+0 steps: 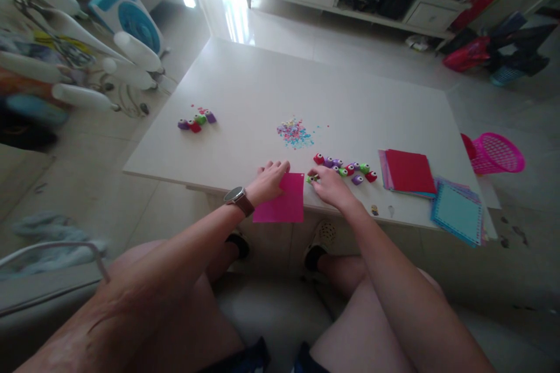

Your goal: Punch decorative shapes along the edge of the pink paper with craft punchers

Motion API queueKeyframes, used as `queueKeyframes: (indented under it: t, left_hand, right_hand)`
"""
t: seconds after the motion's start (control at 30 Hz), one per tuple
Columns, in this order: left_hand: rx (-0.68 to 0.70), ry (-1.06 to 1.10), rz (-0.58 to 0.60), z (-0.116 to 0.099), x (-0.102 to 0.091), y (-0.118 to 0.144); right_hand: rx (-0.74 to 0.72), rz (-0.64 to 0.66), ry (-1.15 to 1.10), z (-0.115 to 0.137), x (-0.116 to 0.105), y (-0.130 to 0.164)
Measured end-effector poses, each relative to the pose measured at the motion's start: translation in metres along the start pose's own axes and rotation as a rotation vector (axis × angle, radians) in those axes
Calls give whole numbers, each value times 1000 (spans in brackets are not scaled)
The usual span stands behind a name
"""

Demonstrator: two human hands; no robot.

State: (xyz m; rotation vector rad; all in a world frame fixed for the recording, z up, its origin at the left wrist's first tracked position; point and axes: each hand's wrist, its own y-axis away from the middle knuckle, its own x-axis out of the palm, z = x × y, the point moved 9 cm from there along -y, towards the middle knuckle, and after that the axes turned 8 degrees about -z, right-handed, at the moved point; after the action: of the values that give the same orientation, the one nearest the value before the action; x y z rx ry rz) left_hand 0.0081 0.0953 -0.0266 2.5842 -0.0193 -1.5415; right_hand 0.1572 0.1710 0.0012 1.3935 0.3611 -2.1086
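Paper (282, 201) lies pinned flat under my left hand (270, 180); right hand (331, 185) pinches a green punch (311, 179) at its three o'clock edge. Next, I judge, comes aligning them.

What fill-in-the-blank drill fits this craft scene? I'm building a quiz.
1. The left hand rests on a ____ paper sheet.
2. The right hand touches a small ____ punch.
3. The basket beside the table is ____.
Missing words: pink; green; pink
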Motion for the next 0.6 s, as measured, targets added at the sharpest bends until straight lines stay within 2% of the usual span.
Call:
queueKeyframes:
  t: [0.27, 0.6]
  left_hand:
    - [52, 49, -17, -7, 0, 4]
    - [63, 20, 9, -8, 2, 3]
  right_hand:
    - [20, -18, -44, 3, -4, -1]
    - [13, 0, 39, 0, -1, 2]
